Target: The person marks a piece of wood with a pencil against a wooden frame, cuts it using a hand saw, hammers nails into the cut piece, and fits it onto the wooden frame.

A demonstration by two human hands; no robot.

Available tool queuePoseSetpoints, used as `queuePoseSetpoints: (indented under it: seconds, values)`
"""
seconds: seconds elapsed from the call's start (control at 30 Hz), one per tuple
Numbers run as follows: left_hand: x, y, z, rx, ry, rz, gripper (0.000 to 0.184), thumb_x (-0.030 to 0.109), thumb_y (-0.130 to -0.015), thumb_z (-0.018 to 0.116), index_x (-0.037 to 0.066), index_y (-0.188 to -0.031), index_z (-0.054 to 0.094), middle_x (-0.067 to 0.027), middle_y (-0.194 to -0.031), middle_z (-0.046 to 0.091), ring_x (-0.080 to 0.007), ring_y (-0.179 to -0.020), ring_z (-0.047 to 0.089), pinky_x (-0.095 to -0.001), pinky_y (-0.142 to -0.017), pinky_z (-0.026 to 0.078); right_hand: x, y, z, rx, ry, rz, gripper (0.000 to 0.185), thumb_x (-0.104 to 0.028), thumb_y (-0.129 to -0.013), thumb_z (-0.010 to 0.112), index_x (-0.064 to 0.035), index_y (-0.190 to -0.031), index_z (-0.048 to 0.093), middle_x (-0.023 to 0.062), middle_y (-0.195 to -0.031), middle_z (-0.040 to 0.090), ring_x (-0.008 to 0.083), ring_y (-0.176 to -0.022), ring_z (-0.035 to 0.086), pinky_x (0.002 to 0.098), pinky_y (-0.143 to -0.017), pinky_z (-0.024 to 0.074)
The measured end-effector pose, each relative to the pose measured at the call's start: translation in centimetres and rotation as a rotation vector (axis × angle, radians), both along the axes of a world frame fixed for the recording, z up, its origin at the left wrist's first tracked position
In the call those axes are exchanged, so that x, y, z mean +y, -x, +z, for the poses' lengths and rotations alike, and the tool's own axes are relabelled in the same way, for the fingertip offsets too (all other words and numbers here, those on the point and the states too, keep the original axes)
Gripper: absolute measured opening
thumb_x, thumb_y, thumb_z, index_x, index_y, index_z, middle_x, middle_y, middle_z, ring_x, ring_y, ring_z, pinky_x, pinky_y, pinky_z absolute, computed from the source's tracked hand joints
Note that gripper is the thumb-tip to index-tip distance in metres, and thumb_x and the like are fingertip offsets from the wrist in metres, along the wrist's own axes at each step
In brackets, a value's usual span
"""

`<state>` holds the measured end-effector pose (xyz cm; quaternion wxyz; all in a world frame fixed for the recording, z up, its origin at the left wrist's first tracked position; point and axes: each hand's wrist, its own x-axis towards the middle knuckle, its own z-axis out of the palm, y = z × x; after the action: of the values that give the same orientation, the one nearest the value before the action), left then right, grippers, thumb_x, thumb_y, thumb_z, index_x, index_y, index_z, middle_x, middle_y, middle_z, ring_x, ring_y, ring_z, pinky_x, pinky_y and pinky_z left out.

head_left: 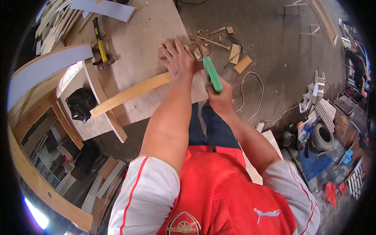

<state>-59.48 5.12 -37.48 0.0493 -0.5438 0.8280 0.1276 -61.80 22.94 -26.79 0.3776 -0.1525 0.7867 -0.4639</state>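
Observation:
My left hand [179,58] lies with fingers spread over the far end of a wooden strip [135,93], pressing down near the right edge of the workbench [137,43]. The strip slants across the bench, its near end over another board [102,100]. In my right hand [222,98] is a handsaw [212,74], gripped by its green handle. Its thin blade points away from me and shows almost edge-on, just beyond the bench edge beside my left hand. Where the teeth meet the wood, I cannot make out.
A yellow and black hammer [101,47] and a black plastic bag [80,104] lie on the left. Wood offcuts [243,64] and a pale cord [258,84] are on the floor. A tire [322,138] sits at the right, a curved wooden frame [43,188] at the left.

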Motion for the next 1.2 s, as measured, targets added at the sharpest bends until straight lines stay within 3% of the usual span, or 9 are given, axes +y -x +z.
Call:
queuePoseSetpoints:
  seconds: [0.2,0.3,0.47,0.63,0.73,0.8,0.87,1.1,1.2]
  values:
    - [0.2,0.3,0.9,-0.016,-0.025,0.013,0.059,0.039,-0.106,0.04,0.014,-0.159,0.033,-0.0186,-0.17,0.018,-0.0415,-0.158,0.009,-0.0715,-0.119,0.016,5.7,-3.0,3.5,0.108,0.197,-0.142,0.022,-0.007,-0.088,0.07,0.0029,-0.107,0.069,0.0209,-0.075,0.064,0.0146,-0.071,0.061,0.0342,-0.069,0.0509]
    - [0.2,0.2,0.5,-0.007,-0.001,0.008,0.06,0.04,-0.106,0.041,0.014,-0.16,0.033,-0.0188,-0.17,0.018,-0.0413,-0.159,0.008,-0.0711,-0.12,0.016,0.3,1.0,-2.5,0.07,0.006,0.029,0.036,-0.001,-0.086,0.07,-0.0015,-0.121,0.07,0.0149,-0.085,0.069,0.0124,-0.077,0.064,0.0338,-0.073,0.052]
    - [0.0,0.4,0.2,0.003,-0.005,0.016,0.061,0.04,-0.106,0.04,0.014,-0.16,0.032,-0.0182,-0.17,0.019,-0.0409,-0.159,0.008,-0.0713,-0.12,0.016,4.6,-2.6,2.5,0.224,0.184,-0.08,0.019,-0.005,-0.087,0.067,0.0022,-0.105,0.065,0.0215,-0.072,0.059,0.0208,-0.066,0.063,0.0394,-0.063,0.0484]
    - [-0.3,0.5,0.3,-0.006,0.009,0.0,0.061,0.041,-0.106,0.039,0.015,-0.16,0.032,-0.0187,-0.169,0.019,-0.0413,-0.158,0.009,-0.0714,-0.119,0.017,2.0,-2.1,-1.3,0.131,0.046,0.018,0.03,-0.002,-0.087,0.067,-0.003,-0.117,0.07,0.0159,-0.078,0.065,0.0207,-0.072,0.067,0.0394,-0.066,0.0503]
    - [-0.4,0.6,-0.1,0.004,0.036,0.002,0.06,0.041,-0.106,0.039,0.015,-0.16,0.033,-0.0188,-0.169,0.02,-0.0419,-0.158,0.011,-0.0714,-0.119,0.017,6.7,-3.6,1.3,0.177,0.201,-0.071,0.023,-0.004,-0.087,0.067,0.0004,-0.11,0.068,0.0221,-0.079,0.066,0.0214,-0.069,0.064,0.042,-0.066,0.0496]
    - [0.2,0.1,-0.8,0.018,0.045,0.018,0.06,0.04,-0.106,0.039,0.015,-0.159,0.034,-0.0185,-0.169,0.021,-0.0421,-0.158,0.012,-0.0714,-0.119,0.017,6.4,-3.8,3.0,0.115,0.141,-0.111,0.022,-0.003,-0.086,0.067,0.002,-0.108,0.069,0.0254,-0.083,0.068,0.0195,-0.072,0.064,0.0393,-0.071,0.0512]
    - [0.5,-0.2,0.2,0.016,0.012,0.009,0.059,0.04,-0.106,0.038,0.014,-0.16,0.033,-0.0182,-0.169,0.021,-0.042,-0.158,0.012,-0.0712,-0.119,0.018,1.9,-0.7,-0.8,0.026,-0.035,-0.006,0.034,0.0,-0.085,0.069,-0.0011,-0.119,0.07,0.0223,-0.088,0.071,0.0182,-0.08,0.068,0.0358,-0.078,0.0524]
    - [0.2,0.2,0.4,-0.025,0.008,-0.004,0.061,0.041,-0.106,0.039,0.014,-0.16,0.032,-0.0179,-0.17,0.018,-0.0415,-0.158,0.011,-0.0705,-0.119,0.018,5.6,-3.0,4.1,-0.093,0.043,-0.111,0.022,-0.008,-0.085,0.065,0.0024,-0.105,0.066,0.0299,-0.09,0.065,0.0228,-0.075,0.065,0.0391,-0.072,0.051]
    - [0.1,0.0,0.6,0.007,-0.024,0.0,0.062,0.042,-0.105,0.039,0.014,-0.161,0.032,-0.0185,-0.17,0.018,-0.0415,-0.158,0.01,-0.0708,-0.119,0.017,0.8,1.9,-1.0,0.01,0.014,0.111,0.027,-0.006,-0.085,0.067,0.0,-0.112,0.069,0.0255,-0.098,0.069,0.0238,-0.081,0.068,0.0364,-0.077,0.0524]
